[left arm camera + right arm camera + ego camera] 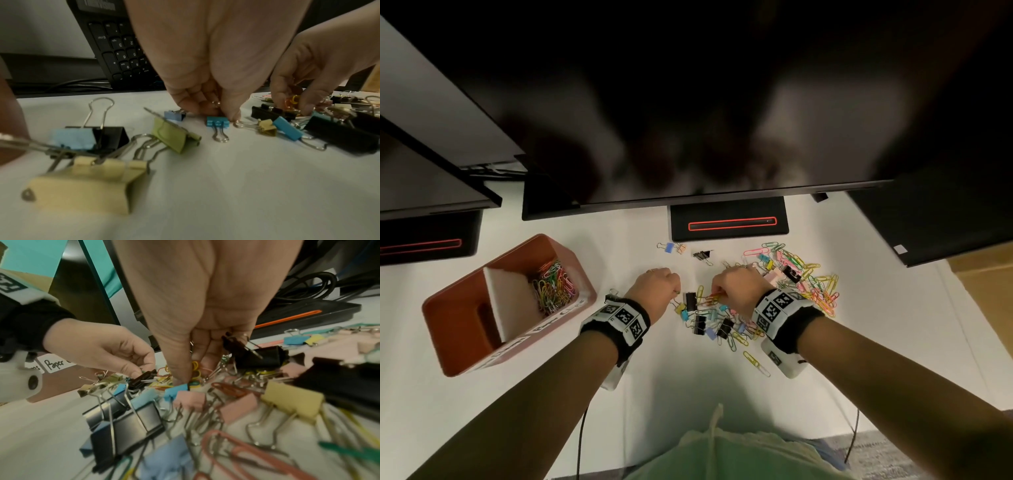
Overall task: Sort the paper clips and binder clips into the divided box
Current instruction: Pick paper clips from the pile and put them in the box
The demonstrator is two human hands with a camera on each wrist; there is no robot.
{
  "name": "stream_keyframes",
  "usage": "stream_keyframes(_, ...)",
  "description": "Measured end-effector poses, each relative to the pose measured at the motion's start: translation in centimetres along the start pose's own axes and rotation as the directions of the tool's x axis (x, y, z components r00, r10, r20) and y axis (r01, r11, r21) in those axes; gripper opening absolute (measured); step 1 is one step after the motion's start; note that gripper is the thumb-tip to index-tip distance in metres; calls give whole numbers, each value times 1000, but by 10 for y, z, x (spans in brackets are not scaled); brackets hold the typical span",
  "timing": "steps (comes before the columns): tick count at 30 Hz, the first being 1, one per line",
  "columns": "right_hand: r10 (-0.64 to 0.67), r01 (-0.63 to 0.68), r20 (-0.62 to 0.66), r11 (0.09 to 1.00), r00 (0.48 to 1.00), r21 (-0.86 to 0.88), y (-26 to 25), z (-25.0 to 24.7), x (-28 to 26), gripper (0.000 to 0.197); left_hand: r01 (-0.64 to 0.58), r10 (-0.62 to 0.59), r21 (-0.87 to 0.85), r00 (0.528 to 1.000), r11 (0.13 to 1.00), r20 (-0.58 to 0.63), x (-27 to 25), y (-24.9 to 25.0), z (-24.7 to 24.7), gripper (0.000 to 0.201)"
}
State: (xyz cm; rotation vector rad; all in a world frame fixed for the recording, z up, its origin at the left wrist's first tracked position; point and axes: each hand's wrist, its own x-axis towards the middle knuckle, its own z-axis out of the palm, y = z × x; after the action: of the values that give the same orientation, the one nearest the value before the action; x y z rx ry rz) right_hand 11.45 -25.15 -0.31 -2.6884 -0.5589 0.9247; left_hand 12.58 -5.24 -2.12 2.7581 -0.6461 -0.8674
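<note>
An orange divided box (465, 329) stands at the left; coloured paper clips (553, 287) fill its far compartment. Mixed binder clips and paper clips (722, 322) lie in a pile between and under my hands. My left hand (675, 291) is curled at the pile's left edge, pinching the wire loop (216, 102) of a small binder clip beside a black binder clip (690, 299). A teal binder clip (217, 123) lies just in front of its fingertips. My right hand (717, 294) reaches down into the pile, thumb and fingers pinching orange and yellow paper clips (293, 101).
More paper clips (815, 284) spread to the right of my right hand. A few binder clips (671, 247) lie near the monitor stand (729, 222). Monitors overhang the back of the white desk (671, 370). A keyboard (119, 48) stands upright behind my left hand.
</note>
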Motion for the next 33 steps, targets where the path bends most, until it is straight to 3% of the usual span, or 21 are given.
stream_keyframes(4,15,-15,25,1000,1000,-15,0,0,-2,22,52,-71,-210,994,976,-85,-7,0,2,16)
stream_keyframes(6,17,-17,19,1000,1000,-1,2,0,-3,22,20,-79,-320,982,947,-172,-12,5,0,12)
stream_keyframes(9,4,-4,10,1000,1000,-1,3,0,-7,21,-29,-60,-360,970,933,-236,-14,18,-3,10)
stream_keyframes(12,-6,5,21,1000,1000,17,2,1,-12,19,1,-112,-396,960,918,-256,-4,35,-5,9)
stream_keyframes(16,0,0,28,1000,1000,27,1,3,-15,20,169,-233,-390,965,905,-123,11,47,-4,24)
stream_keyframes(19,-8,6,32,999,999,35,3,1,-17,21,260,-266,-251,964,932,12,18,47,-9,27)
stream_keyframes(28,31,-26,-51,995,998,100,15,-14,-17,25,287,-273,-122,954,950,122,26,42,-3,21)
stream_keyframes(33,6,9,-109,990,994,139,13,-18,-18,24,191,-184,-75,979,979,93,23,38,2,25)
